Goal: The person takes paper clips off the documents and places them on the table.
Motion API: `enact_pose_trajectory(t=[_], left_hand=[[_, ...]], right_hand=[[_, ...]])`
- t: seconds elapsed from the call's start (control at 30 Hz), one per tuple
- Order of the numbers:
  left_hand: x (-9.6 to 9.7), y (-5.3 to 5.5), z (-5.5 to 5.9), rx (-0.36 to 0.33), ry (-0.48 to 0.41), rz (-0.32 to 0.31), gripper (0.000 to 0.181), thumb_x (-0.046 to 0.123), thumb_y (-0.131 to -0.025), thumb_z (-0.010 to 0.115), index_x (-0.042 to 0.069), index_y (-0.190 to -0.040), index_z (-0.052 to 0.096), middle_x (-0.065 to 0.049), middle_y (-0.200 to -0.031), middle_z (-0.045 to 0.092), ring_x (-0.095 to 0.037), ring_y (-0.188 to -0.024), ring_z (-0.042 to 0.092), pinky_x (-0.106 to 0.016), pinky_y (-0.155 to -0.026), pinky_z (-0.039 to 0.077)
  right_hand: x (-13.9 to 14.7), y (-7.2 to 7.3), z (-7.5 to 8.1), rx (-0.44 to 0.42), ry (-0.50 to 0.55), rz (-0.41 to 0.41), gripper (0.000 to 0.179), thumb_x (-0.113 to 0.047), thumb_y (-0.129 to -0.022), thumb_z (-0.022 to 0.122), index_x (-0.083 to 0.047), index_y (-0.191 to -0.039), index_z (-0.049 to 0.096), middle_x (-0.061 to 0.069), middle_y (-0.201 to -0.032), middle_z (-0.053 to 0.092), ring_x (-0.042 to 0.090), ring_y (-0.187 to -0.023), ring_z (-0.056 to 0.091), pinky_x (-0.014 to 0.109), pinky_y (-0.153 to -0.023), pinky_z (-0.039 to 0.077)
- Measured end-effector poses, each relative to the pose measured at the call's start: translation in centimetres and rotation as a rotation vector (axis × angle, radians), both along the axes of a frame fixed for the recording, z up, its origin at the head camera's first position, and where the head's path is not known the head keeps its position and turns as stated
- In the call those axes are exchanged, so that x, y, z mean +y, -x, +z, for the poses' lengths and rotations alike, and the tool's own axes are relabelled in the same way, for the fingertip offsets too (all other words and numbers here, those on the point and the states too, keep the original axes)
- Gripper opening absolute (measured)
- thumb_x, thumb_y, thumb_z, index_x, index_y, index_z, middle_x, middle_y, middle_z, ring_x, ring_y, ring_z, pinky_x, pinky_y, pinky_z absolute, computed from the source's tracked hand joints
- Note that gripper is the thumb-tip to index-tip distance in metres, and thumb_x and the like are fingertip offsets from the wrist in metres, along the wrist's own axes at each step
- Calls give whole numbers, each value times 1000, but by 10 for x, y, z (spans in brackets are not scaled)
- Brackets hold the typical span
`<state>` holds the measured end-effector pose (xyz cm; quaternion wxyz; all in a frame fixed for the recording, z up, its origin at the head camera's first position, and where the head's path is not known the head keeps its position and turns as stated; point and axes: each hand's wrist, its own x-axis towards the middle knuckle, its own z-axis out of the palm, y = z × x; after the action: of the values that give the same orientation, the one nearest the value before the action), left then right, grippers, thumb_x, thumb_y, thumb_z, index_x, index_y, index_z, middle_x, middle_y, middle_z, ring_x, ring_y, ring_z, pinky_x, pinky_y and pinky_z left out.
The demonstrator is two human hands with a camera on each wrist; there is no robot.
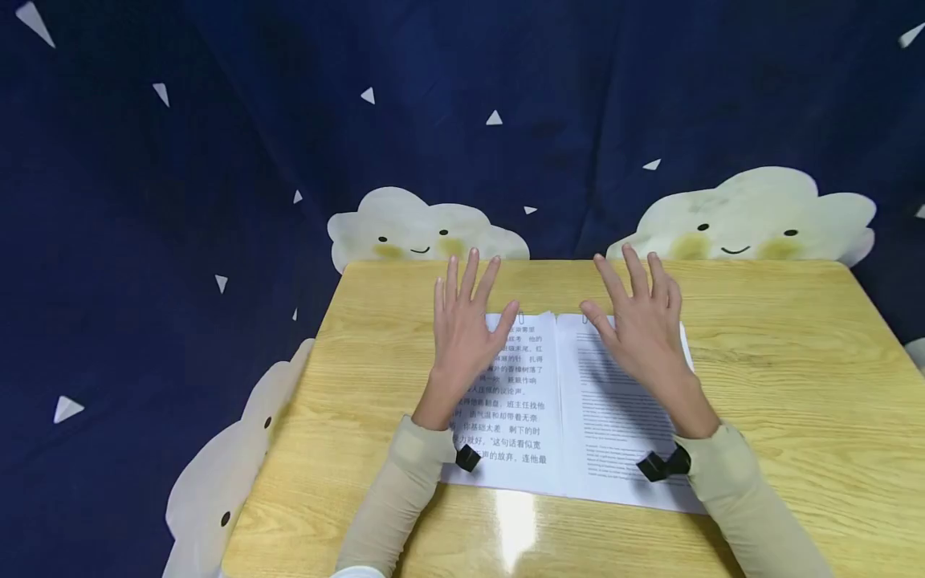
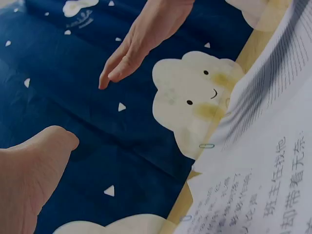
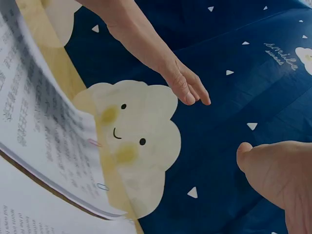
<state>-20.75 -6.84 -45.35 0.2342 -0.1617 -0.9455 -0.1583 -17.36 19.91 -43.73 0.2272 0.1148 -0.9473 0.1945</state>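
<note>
Both hands are raised over printed papers, fingers spread, holding nothing. My left hand [image 1: 464,333] hovers above the left sheets [image 1: 516,433], printed with large Chinese characters. Above the right sheets [image 1: 614,425], covered in small lines of print, is my right hand [image 1: 645,331]. In the left wrist view, a paper clip [image 2: 206,146] sits on the top edge of the papers, and the right hand [image 2: 146,39] appears across from the left thumb [image 2: 53,151]. The right wrist view shows the left hand [image 3: 178,80] and part of the right hand [image 3: 273,170], both apart from the paper.
The papers lie on a light wooden table [image 1: 795,385]. Behind it hangs a dark blue cloth [image 1: 433,136] with white triangles and smiling clouds. Small black devices sit on the left wrist [image 1: 468,457] and right wrist [image 1: 663,464].
</note>
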Motion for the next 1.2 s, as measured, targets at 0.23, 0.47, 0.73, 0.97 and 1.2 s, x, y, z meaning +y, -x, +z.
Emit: enact_pose_trajectory(t=[0.23, 0.47, 0.73, 0.97, 1.2], left_hand=[[-14, 11, -12, -59, -68, 23, 72, 63, -104, 43, 29, -166, 28, -4, -174, 20, -30, -162, 5, -58, -126, 14], [-26, 17, -21, -134, -83, 63, 73, 64, -105, 38, 30, -168, 22, -2, -175, 12, -30, -162, 1, -57, -127, 10], [-34, 26, -43, -173, -51, 102, 69, 59, -106, 41, 32, -167, 23, -3, -175, 11, -32, -161, -2, -59, -127, 11], [-34, 35, -64, -244, -53, 88, 69, 59, -106, 41, 32, -167, 23, -3, -175, 9, -31, -161, -6, -60, -127, 8], [-39, 38, -72, -313, -43, 97, 72, 54, -106, 49, 22, -166, 26, -9, -174, 17, -35, -161, 1, -58, -127, 9]], right_hand=[[-1, 4, -12, -60, -7, 14, 72, -46, -105, 59, -19, -165, 30, 20, -172, 15, 45, -158, 1, 71, -117, 10], [-4, 8, -22, -79, -10, 31, 70, -46, -105, 57, -19, -164, 31, 20, -171, 18, 46, -158, 4, 71, -116, 13], [-3, 11, -35, -95, -3, 39, 68, -46, -106, 57, -20, -164, 32, 20, -170, 20, 47, -157, 7, 70, -116, 13], [1, 13, -52, -118, 10, 36, 68, -47, -106, 55, -19, -164, 32, 21, -170, 20, 49, -156, 8, 72, -115, 14], [-7, 17, -70, -143, -14, 57, 68, -51, -106, 53, -19, -163, 34, 22, -168, 24, 50, -155, 11, 71, -116, 14]])
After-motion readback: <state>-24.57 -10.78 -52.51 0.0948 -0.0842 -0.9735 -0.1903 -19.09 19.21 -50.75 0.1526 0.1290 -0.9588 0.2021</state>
